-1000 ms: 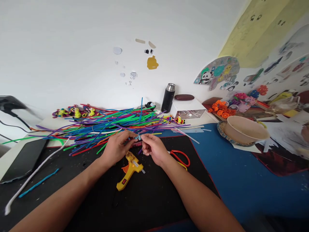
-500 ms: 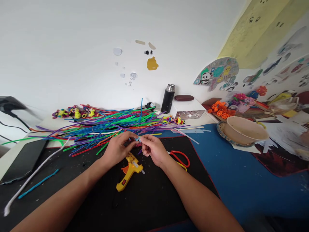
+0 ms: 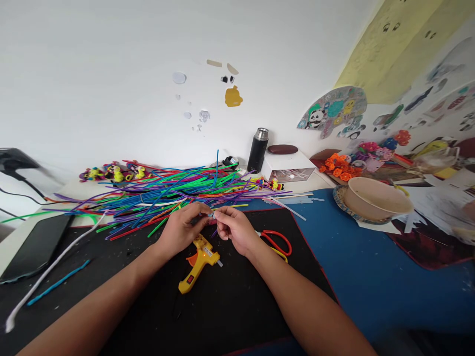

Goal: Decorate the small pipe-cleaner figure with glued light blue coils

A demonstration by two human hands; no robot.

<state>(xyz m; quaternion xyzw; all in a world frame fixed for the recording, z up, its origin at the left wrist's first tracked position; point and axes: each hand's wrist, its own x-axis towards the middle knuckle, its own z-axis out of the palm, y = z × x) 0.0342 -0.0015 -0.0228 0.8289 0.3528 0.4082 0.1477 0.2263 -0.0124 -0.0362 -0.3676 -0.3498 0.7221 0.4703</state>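
Over the black mat (image 3: 237,306), my left hand (image 3: 181,227) and my right hand (image 3: 236,228) meet with their fingertips pinched on a small light-blue piece (image 3: 211,215). Fingers cover most of it, so its exact kind cannot be made out; a bit of pink shows just below. A yellow hot glue gun (image 3: 200,262) lies under the hands, a clear glue stick poking from its back end. Right of my right wrist are scissors (image 3: 276,242) with red and yellow handles, their blades hidden.
A heap of coloured pipe cleaners (image 3: 174,190) spreads along the back. At left lie a black phone (image 3: 35,247), a white pipe cleaner (image 3: 52,267) and a blue twisted one (image 3: 59,282). A black thermos (image 3: 258,151), white box (image 3: 289,165) and bowl (image 3: 380,198) stand behind and right.
Both hands stay in nearly the same place, fingertips still together on the light-blue piece. The view has shifted very slightly; nothing on the table has visibly moved.
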